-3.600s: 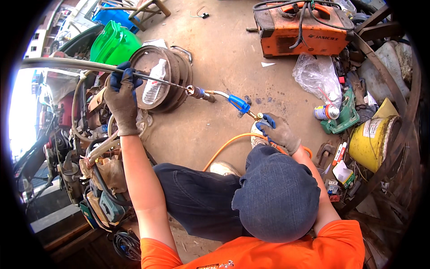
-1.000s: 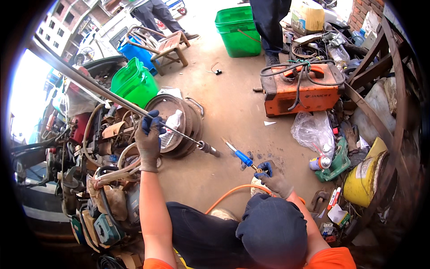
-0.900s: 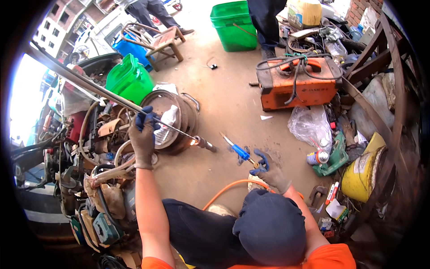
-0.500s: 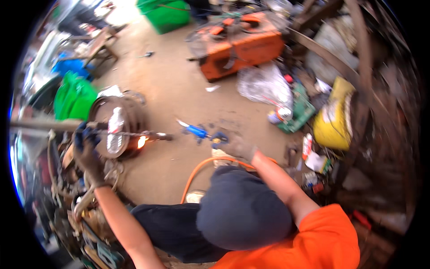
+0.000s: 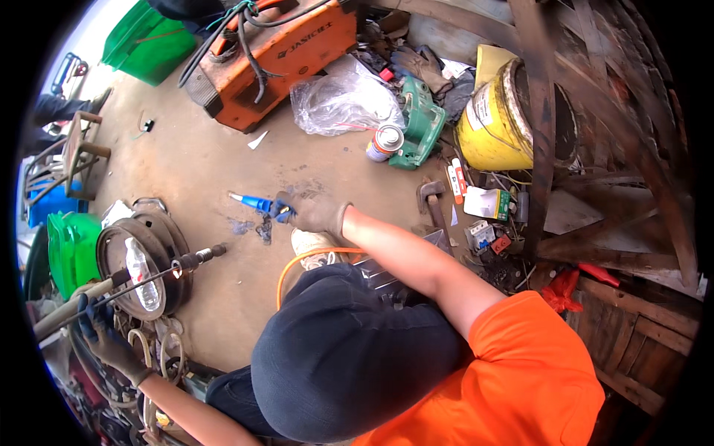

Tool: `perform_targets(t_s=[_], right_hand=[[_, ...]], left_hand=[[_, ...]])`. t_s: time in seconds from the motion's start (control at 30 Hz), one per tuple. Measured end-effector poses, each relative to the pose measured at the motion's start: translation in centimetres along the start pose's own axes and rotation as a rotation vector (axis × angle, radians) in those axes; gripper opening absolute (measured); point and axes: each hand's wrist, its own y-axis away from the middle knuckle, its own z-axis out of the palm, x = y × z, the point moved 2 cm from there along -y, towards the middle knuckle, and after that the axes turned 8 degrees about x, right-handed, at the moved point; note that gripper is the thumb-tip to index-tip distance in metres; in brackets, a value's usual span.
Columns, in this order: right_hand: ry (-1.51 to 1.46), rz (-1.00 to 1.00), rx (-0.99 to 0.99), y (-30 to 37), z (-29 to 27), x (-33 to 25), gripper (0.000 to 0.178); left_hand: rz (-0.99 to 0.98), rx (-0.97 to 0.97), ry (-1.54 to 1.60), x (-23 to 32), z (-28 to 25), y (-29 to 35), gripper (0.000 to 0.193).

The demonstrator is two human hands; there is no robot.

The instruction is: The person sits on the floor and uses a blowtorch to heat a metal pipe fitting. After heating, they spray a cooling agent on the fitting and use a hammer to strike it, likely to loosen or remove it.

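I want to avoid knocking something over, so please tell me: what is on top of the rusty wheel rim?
A clear plastic bottle is on the rusty wheel rim. The metal rod crosses in front of it. What lies beneath the bottle cannot be seen.

Tally from where I stand. Gloved hands: two, left hand (image 5: 108,338) and right hand (image 5: 316,213). Blue-handled torch (image 5: 256,203): one. Orange hose (image 5: 294,263): one. Green buckets (image 5: 149,56): two. Yellow bucket (image 5: 500,139): one. Orange machine (image 5: 286,63): one. Spray can (image 5: 386,143): one. Clear plastic bottle (image 5: 145,281): one. Clear plastic bag (image 5: 335,100): one. Chair (image 5: 74,145): one. Wheel rims (image 5: 112,259): one or two; overlapping, I cannot tell which.
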Motion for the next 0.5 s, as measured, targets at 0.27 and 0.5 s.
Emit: perform_targets(t_s=[0.27, 0.5], right_hand=[[-0.002, 0.091, -0.090, -3.2, -0.5, 2.1, 0.025], [-0.229, 0.154, -0.127, -4.1, 0.6, 7.3, 0.028]], left_hand=[[0.047, 0.000, -0.015, 0.0, 0.4, -0.1, 0.039], [0.085, 0.002, -0.015, 0.4, 1.5, 0.6, 0.036]])
